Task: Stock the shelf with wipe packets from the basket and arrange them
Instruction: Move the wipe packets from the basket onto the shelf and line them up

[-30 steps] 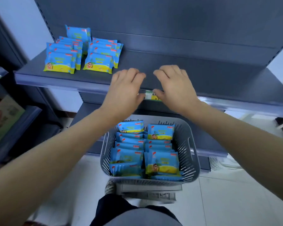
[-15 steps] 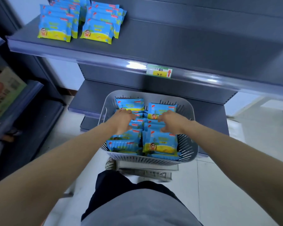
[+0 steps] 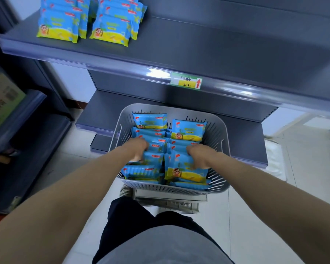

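Grey slatted plastic basket [image 3: 220,130] sits in front of the shelving, below the person. It is filled with blue-and-yellow wipe packets [image 3: 187,130], packed on edge in two columns. Left hand [image 3: 138,149] is down in the left column, fingers curled round a packet there, fingertips hidden among the wrappers. Right hand [image 3: 200,155] is in the right column, fingers curled over the top edge of a packet near the front. Dark grey shelf [image 3: 198,46] above holds two overlapping rows of shelved packets [image 3: 111,25], side by side at its left end. Price label [image 3: 186,83] with a red arrow is on the shelf's front rail, above the basket.
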Tool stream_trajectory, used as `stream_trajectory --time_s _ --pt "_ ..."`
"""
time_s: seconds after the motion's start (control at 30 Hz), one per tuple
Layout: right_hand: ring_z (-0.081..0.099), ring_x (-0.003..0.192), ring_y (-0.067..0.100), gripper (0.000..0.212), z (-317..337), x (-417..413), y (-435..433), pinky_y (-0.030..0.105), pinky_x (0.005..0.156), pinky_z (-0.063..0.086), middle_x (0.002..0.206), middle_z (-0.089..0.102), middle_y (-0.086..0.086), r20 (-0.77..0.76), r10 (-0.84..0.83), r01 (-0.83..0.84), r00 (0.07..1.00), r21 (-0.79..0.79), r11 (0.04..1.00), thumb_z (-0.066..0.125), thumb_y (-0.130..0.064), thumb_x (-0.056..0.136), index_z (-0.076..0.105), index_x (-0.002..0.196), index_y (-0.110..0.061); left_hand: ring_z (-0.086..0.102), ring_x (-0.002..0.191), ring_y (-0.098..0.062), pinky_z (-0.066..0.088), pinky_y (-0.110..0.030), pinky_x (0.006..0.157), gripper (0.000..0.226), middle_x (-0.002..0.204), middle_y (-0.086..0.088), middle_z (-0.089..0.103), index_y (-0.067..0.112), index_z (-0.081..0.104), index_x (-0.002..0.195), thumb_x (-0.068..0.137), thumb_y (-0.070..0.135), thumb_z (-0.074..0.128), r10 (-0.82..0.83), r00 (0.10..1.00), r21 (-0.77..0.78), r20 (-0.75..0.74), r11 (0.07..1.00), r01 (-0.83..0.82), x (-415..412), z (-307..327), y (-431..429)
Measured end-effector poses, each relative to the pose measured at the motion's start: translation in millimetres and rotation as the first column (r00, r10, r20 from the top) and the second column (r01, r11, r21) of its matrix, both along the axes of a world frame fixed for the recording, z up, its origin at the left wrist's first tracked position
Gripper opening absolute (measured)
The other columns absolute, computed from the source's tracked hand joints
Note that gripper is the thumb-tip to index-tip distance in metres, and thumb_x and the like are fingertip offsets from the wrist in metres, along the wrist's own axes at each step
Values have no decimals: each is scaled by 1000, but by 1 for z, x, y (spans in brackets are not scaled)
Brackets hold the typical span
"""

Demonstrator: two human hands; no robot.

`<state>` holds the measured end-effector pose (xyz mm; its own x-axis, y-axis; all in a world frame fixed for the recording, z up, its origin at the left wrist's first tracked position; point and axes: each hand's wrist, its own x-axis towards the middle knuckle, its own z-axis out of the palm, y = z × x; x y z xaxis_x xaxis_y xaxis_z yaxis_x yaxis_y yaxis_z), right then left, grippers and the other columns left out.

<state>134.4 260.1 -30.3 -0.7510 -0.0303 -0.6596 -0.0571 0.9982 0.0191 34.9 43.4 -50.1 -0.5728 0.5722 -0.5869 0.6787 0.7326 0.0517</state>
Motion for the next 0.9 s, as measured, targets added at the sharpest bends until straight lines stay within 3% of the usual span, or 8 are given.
stream_trajectory --time_s 0.13,0.2,0.27,0.4,0.63,0.77,0.9 --pt "50 85 25 26 9 -8 -3 34 70 44 110 56 12 51 -5 6 999 -19 1000 64 -21 87 52 107 -8 50 81 -25 43 -33 69 24 97 -8 53 9 54 95 79 15 70 47 996 26 78 998 -49 -2 16 0" --pt "52 93 27 30 27 -15 -4 31 71 39 118 55 12 22 -32 34 999 -63 997 61 -15 89 51 116 -8 53 75 -26 47 -35 64 23 94 -8 53 9 52 95 78 6 66 113 989 92 100 988 -122 -8 32 -1" --pt "52 104 29 38 55 -28 -3 29 74 36 123 54 9 -56 -78 70 995 -128 989 60 -14 88 49 124 -10 55 80 -28 46 -34 67 24 99 -9 57 10 54 100 78 5 64 126 990 151 66 979 -135 -17 52 -2" --pt "57 98 29 24 124 -65 -2 30 69 37 109 62 9 -296 -89 35 951 -184 982 66 -16 81 55 102 -13 54 90 -29 33 -27 66 25 98 -10 60 9 58 100 76 8 64 105 992 299 -74 951 -79 -39 107 -2" --pt "53 84 28 23 227 -127 -14 34 71 44 99 62 11 -616 -189 68 764 -215 974 66 -21 83 57 102 -15 57 88 -29 38 -30 68 23 95 -9 64 11 59 94 75 18 70 210 942 506 -261 861 -52 -92 198 -12" --pt "54 84 29 27 247 -166 -31 33 69 43 102 62 11 -690 -236 100 685 -232 968 66 -22 84 59 110 -15 55 83 -27 35 -28 65 23 85 -4 59 12 59 91 75 21 73 277 922 571 -271 817 -78 -122 225 -33" --pt "52 80 26 31 249 -210 -54 34 72 45 104 62 10 -664 -249 86 705 -269 959 66 -21 85 58 115 -15 48 76 -22 35 -28 65 21 81 -2 55 13 58 88 75 19 73 300 913 594 -277 800 -83 -152 241 -62"
